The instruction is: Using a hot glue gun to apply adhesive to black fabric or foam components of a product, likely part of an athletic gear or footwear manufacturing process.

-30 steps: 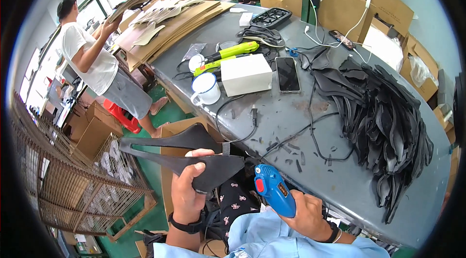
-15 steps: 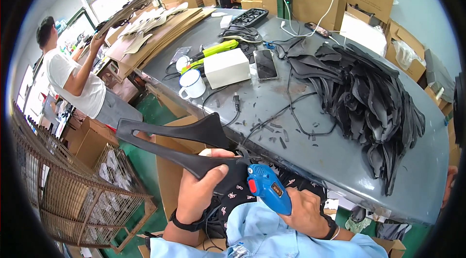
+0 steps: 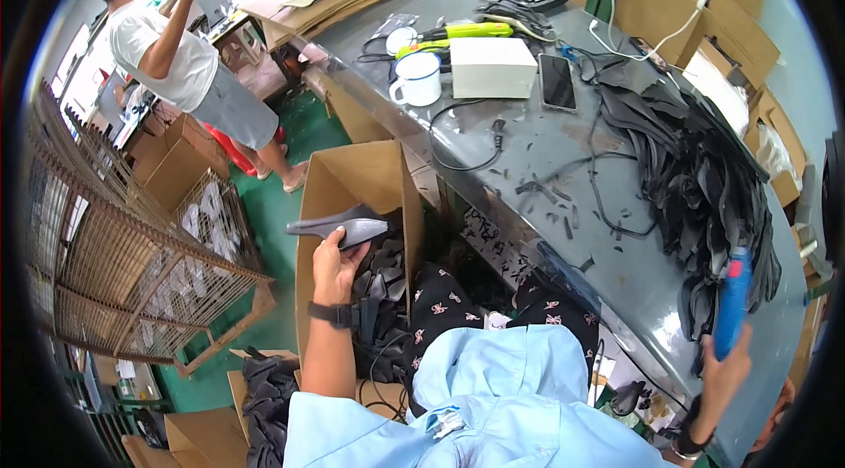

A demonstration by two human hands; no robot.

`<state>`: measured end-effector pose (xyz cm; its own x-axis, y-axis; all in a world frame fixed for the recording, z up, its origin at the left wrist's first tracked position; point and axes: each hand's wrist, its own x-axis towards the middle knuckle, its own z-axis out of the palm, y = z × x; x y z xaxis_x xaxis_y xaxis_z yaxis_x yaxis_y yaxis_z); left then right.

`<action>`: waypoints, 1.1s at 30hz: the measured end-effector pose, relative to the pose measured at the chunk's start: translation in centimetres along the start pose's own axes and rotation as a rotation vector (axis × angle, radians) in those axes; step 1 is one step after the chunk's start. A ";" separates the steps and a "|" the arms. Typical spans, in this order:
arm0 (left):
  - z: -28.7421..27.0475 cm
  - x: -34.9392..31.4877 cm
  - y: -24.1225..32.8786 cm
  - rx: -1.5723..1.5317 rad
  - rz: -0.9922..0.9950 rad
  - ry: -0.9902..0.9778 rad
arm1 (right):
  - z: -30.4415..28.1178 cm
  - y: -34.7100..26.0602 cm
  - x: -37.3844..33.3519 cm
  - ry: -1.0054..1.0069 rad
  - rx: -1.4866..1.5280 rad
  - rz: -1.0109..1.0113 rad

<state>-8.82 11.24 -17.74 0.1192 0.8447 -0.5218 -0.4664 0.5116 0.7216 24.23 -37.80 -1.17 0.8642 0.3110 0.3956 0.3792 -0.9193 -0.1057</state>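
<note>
My left hand (image 3: 329,273) is closed on a black molded piece (image 3: 345,228), seen nearly edge-on. It holds the piece over an open cardboard box (image 3: 350,162) where several similar black pieces (image 3: 380,279) lie heaped. Out to the right, my right hand (image 3: 727,369) is wrapped round a blue handheld power tool (image 3: 732,308) with a red button. The tool points away from me, in front of the near end of a big pile of black pieces (image 3: 695,178) on the grey table (image 3: 519,195). Whether its tip touches them I cannot tell.
A white mug (image 3: 417,81), white box (image 3: 494,69), phone (image 3: 557,83) and yellow-green tool (image 3: 458,32) sit toward the table's far side. Black cables (image 3: 462,167) and dark scraps lie nearer. A wire cage cart (image 3: 132,257) stands left; another person (image 3: 167,54) works beyond it.
My left hand has carried the black piece down and left, over the cardboard box. My right hand has swung the blue tool away from the piece to the right. The view has shifted too.
</note>
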 end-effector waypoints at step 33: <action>48.2 -5.7 -24.7 1.220 1.218 -1.149 | 7.7 -8.9 -3.0 -0.747 1.129 0.360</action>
<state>44.27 1.40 -10.67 0.8647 0.2014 0.4601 -0.0778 -0.8513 0.5188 20.82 -28.69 -8.46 0.8037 0.4847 -0.3452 -0.1486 -0.3983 -0.9051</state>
